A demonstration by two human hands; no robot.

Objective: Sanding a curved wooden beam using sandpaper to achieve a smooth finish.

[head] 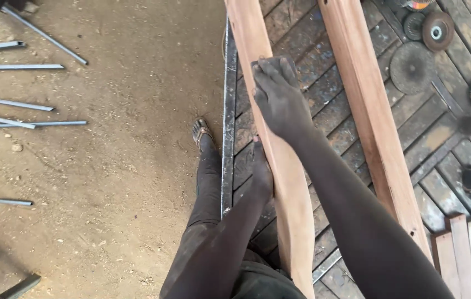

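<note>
your right hand [277, 95] presses a dark sanding pad [271, 64] flat on the near wooden plank [285, 182], fingers curled over the pad. your left hand [261, 169] grips that plank's left edge lower down. two planks lie on the slatted workbench [329, 94]; the second plank [371, 116] runs alongside, well apart. four grinding discs [411, 67] sit at the bench's far right corner. seven metal rods [11, 103] lie on the dirt floor [124, 155]
</note>
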